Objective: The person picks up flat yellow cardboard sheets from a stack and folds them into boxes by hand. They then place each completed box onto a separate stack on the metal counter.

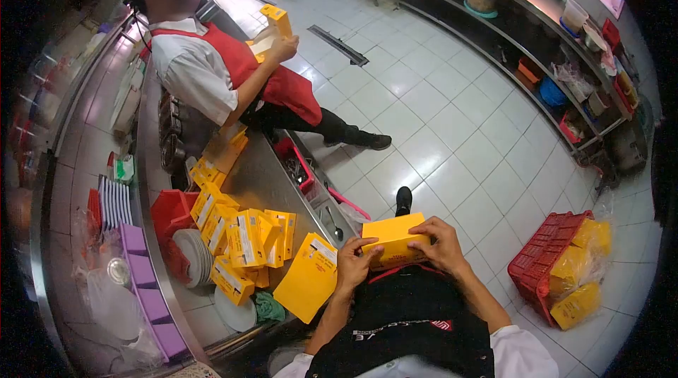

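One box (393,235) was gripped between left hand (354,262) and right hand (441,244), seemingly for steadiness | flat cardboard (306,280) was placed beside left hand, seemingly for reach

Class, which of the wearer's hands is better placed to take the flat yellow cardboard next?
Probably the left hand: it is nearer the cardboard than the right hand, though both hold a box.

Smooth card box (392,235), glossy tiles (427,120)
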Tool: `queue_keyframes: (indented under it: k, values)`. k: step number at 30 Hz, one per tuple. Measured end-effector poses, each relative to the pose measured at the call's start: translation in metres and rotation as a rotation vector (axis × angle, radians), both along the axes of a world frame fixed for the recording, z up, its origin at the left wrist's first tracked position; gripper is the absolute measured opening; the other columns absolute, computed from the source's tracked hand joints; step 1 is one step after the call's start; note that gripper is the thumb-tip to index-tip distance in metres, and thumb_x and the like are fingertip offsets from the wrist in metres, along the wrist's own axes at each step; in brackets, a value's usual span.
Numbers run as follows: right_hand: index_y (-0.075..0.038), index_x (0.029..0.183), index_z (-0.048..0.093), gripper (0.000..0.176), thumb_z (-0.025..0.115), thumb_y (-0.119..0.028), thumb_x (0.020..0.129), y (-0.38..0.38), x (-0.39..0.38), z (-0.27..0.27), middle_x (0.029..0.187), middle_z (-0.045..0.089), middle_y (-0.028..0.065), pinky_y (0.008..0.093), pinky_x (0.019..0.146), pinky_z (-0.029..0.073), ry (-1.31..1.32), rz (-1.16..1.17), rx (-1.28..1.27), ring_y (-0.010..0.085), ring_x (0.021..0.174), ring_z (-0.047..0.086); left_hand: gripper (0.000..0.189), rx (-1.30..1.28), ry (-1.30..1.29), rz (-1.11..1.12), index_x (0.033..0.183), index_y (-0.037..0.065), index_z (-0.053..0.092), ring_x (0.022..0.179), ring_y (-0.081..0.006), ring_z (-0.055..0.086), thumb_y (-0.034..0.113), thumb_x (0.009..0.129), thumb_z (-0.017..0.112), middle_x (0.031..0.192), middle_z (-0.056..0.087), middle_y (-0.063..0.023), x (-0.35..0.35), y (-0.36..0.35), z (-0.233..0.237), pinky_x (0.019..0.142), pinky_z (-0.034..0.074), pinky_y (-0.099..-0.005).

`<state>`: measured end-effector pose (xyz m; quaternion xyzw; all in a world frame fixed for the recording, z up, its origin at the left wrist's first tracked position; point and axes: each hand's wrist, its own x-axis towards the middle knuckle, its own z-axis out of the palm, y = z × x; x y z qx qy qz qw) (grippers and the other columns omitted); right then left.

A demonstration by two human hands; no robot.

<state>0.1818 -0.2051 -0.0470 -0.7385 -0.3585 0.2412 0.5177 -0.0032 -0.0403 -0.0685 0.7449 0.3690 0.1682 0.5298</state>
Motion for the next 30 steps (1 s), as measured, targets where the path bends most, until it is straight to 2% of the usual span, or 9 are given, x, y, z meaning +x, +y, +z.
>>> queue_keyframes:
  k: [2, 8, 11, 17, 21, 22, 25, 27, 30]
  values:
    - [-0.007, 0.094, 0.078, 0.027, 0.09, -0.015, 0.072, 0.0, -0.003, 0.002, 0.091, 0.068, 0.0079, 0.0355, 0.079, 0.054, -0.078, -0.022, -0.021, 0.0249, 0.091, 0.067, 0.026, -0.063, 0.04, 0.006, 0.1, 0.007, 0.08, 0.072, -0.01, 0.048, 0.019, 0.079, 0.089, 0.084, 0.053, 0.0014, -0.001, 0.0, 0.003, 0.063, 0.04, -0.0257]
    - [-0.011, 0.083, 0.079, 0.022, 0.092, -0.017, 0.065, -0.005, 0.005, 0.008, 0.074, 0.065, 0.0005, 0.0342, 0.067, 0.045, -0.304, 0.02, 0.082, 0.0207, 0.076, 0.056, 0.024, 0.184, -0.181, -0.056, 0.093, 0.011, 0.081, 0.089, -0.017, 0.048, 0.013, 0.071, 0.091, 0.086, 0.049, -0.0009, -0.004, 0.003, 0.0, 0.077, 0.04, -0.0296]
    - [-0.01, 0.081, 0.079, 0.02, 0.092, -0.014, 0.067, -0.008, 0.009, 0.017, 0.079, 0.065, 0.0017, 0.035, 0.072, 0.049, -0.25, 0.046, 0.09, 0.0206, 0.079, 0.058, 0.024, 0.239, -0.199, -0.091, 0.092, 0.01, 0.081, 0.089, -0.0171, 0.049, 0.01, 0.07, 0.092, 0.086, 0.049, -0.0011, -0.001, 0.004, 0.011, 0.077, 0.04, -0.0298]
    - [-0.005, 0.111, 0.061, 0.039, 0.085, -0.012, 0.081, 0.0, -0.002, 0.015, 0.096, 0.064, 0.01, 0.0331, 0.079, 0.056, 0.048, -0.299, 0.293, 0.0204, 0.09, 0.066, 0.019, -0.091, -0.412, 0.046, 0.089, 0.009, 0.078, 0.089, -0.0154, 0.052, 0.007, 0.073, 0.09, 0.088, 0.052, 0.0001, 0.012, 0.006, 0.009, 0.083, 0.044, -0.0281]
    - [-0.004, 0.117, 0.052, 0.033, 0.073, -0.011, 0.092, -0.013, -0.011, -0.019, 0.096, 0.065, 0.0114, 0.0349, 0.077, 0.056, 0.222, -0.083, 0.162, 0.0206, 0.086, 0.067, 0.027, -0.098, -0.311, 0.118, 0.101, 0.004, 0.073, 0.093, -0.0153, 0.054, 0.009, 0.079, 0.088, 0.101, 0.053, -0.0022, 0.019, 0.015, 0.004, 0.088, 0.046, -0.0296]
    - [-0.004, 0.115, 0.053, 0.028, 0.07, -0.011, 0.094, -0.015, -0.014, -0.017, 0.096, 0.065, 0.0117, 0.0349, 0.078, 0.056, 0.236, -0.044, 0.13, 0.0209, 0.085, 0.067, 0.054, 0.158, -0.198, 0.135, 0.124, 0.002, 0.053, 0.101, -0.0177, 0.057, 0.009, 0.082, 0.086, 0.112, 0.05, -0.0072, 0.019, 0.014, -0.008, 0.091, 0.049, -0.0312]
    - [-0.002, 0.114, 0.059, 0.022, 0.065, -0.009, 0.095, -0.014, -0.013, -0.004, 0.1, 0.066, 0.0144, 0.0365, 0.085, 0.055, 0.181, 0.046, 0.048, 0.0258, 0.091, 0.068, 0.074, -0.21, -0.092, 0.214, 0.134, 0.006, 0.029, 0.109, -0.0223, 0.058, 0.009, 0.084, 0.084, 0.117, 0.046, -0.0133, 0.016, -0.002, -0.015, 0.092, 0.053, -0.0331]
    - [-0.001, 0.116, 0.061, 0.024, 0.064, -0.007, 0.094, -0.012, -0.011, -0.005, 0.104, 0.065, 0.016, 0.0371, 0.088, 0.054, 0.079, 0.056, 0.116, 0.0283, 0.096, 0.067, 0.078, -0.184, -0.024, 0.208, 0.132, 0.008, 0.019, 0.115, -0.0277, 0.059, 0.005, 0.085, 0.081, 0.121, 0.047, -0.0201, 0.013, -0.008, -0.021, 0.092, 0.057, -0.0361]
    - [-0.002, 0.125, 0.061, 0.034, 0.064, -0.005, 0.091, -0.015, -0.007, -0.008, 0.111, 0.063, 0.0178, 0.038, 0.093, 0.053, 0.066, 0.07, 0.184, 0.031, 0.102, 0.066, 0.07, -0.403, -0.105, 0.266, 0.13, 0.007, 0.025, 0.116, -0.0296, 0.06, -0.001, 0.086, 0.078, 0.131, 0.047, -0.0214, 0.01, -0.02, -0.017, 0.096, 0.056, -0.0389]
